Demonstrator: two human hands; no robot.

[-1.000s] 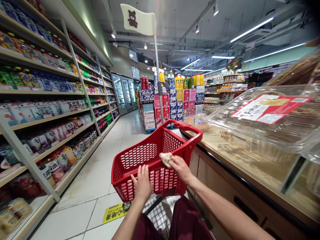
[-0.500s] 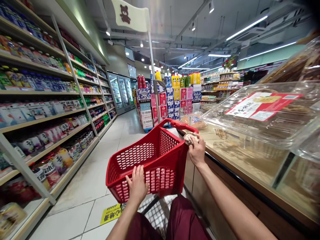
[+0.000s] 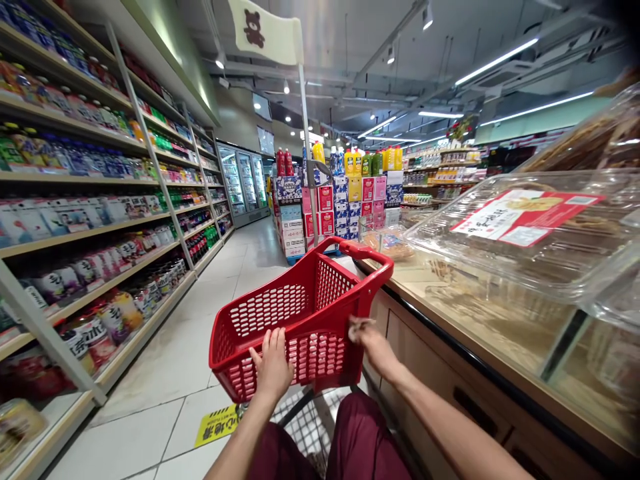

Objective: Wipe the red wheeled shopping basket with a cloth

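In front of me stands a small red shopping cart [image 3: 320, 360] with perforated basket walls and a red handle. My left hand [image 3: 274, 367] lies on the near top rim and side wall of the basket, fingers spread. My right hand [image 3: 373, 340], partly blurred, is closed on a crumpled whitish cloth [image 3: 357, 328]. It holds the cloth against the right end of the basket, below the handle. A pole with a cream flag [image 3: 267, 33] bearing a brown bear rises behind the basket.
Drink shelves [image 3: 90, 233] line the left side. On the right, a wooden counter [image 3: 480, 347] with a black edge carries clear plastic food boxes [image 3: 530, 220]. Stacked drink cartons [image 3: 345, 200] stand ahead. A yellow floor sign [image 3: 217, 425] lies on the tiles.
My right hand has moved down and left with the cloth, from the cart's handle to the right end of the basket. My left hand has stayed nearly where it was.
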